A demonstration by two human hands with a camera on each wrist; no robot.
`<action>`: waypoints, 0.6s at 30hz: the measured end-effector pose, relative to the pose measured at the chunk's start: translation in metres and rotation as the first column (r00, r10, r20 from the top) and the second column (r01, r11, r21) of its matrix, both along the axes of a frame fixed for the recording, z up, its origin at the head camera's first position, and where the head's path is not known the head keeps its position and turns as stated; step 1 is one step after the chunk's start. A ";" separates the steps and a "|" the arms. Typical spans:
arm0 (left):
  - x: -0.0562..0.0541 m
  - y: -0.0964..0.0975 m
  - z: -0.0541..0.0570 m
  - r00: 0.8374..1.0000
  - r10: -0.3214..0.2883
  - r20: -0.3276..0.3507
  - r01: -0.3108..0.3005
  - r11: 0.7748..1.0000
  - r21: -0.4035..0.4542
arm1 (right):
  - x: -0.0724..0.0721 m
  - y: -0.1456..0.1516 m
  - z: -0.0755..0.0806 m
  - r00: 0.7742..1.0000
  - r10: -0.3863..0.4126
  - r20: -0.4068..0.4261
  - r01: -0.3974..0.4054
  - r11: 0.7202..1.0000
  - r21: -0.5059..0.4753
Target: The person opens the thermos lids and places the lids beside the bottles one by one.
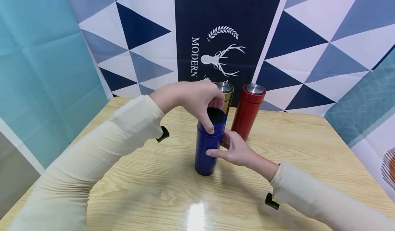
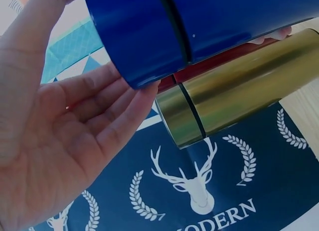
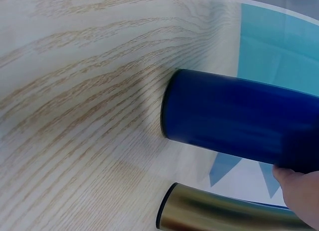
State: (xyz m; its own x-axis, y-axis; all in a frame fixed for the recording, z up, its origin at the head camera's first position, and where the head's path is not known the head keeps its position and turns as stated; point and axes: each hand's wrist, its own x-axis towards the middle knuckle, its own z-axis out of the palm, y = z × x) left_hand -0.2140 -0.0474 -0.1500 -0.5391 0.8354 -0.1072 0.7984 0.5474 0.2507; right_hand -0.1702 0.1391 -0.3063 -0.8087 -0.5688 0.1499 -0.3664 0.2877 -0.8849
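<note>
A blue thermos bottle [image 1: 207, 155] stands upright on the wooden table, its dark round top [image 1: 216, 116] uppermost. From above, my left hand [image 1: 200, 99] grips its lid, thumb on the near side and fingers at the far rim. Lower down, my right hand [image 1: 236, 148] holds the body from the right, with the thumb across its front. In the left wrist view a dark seam runs between the lid and the body of the blue bottle [image 2: 239, 22]. The right wrist view shows its lower end [image 3: 224, 116] at the tabletop and only the tip of my right thumb [image 3: 294, 183].
Close behind the blue bottle stand a gold thermos bottle [image 1: 227, 95], partly hidden, and a red thermos bottle [image 1: 248, 112], both with silver tops. The wooden table [image 1: 148, 189] ends at a backdrop [image 1: 148, 42] of triangles and a dark deer panel. A teal sheet [image 1: 40, 69] hangs at left.
</note>
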 end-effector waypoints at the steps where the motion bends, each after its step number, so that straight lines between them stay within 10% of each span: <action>1: 0.001 0.000 0.000 1.000 0.012 -0.015 -0.012 1.000 -0.008 | 0.000 0.000 0.000 1.000 -0.001 -0.004 0.001 1.000 0.004; 18: 0.016 0.008 0.000 0.982 0.139 -0.130 -0.147 0.988 -0.052 | 0.004 -0.001 0.004 1.000 -0.020 0.001 0.020 1.000 0.023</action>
